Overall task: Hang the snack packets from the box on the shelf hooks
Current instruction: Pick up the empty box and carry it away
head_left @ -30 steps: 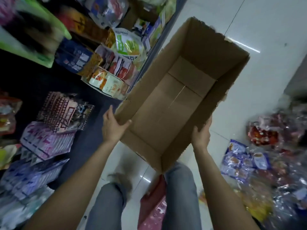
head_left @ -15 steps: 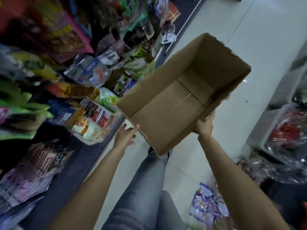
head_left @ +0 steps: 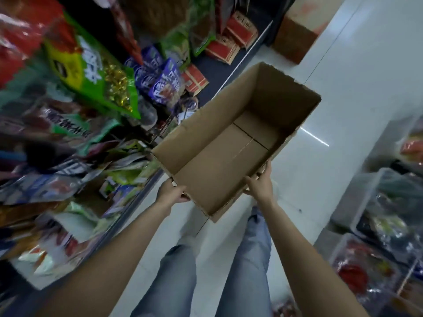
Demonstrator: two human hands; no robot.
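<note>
An open brown cardboard box (head_left: 231, 161) hangs in the air in front of me, and its inside shows only bare cardboard. My left hand (head_left: 172, 192) grips the box's near left corner, fingers curled under the edge. My right hand (head_left: 259, 185) holds the near right side, fingers wrapped around the wall. Snack packets (head_left: 91, 72) in green, red and purple hang crowded on the shelf (head_left: 219, 72) to my left.
White tiled floor (head_left: 343, 76) runs ahead along the aisle. Clear bins with packets (head_left: 384, 225) stand at the right. Another brown carton (head_left: 297, 35) sits on the floor at the far end. My legs in blue jeans (head_left: 247, 259) are below the box.
The box has stayed in both hands while I rose and my view swung up the shelf. My left hand moved back onto the box's near corner and closed on it.
</note>
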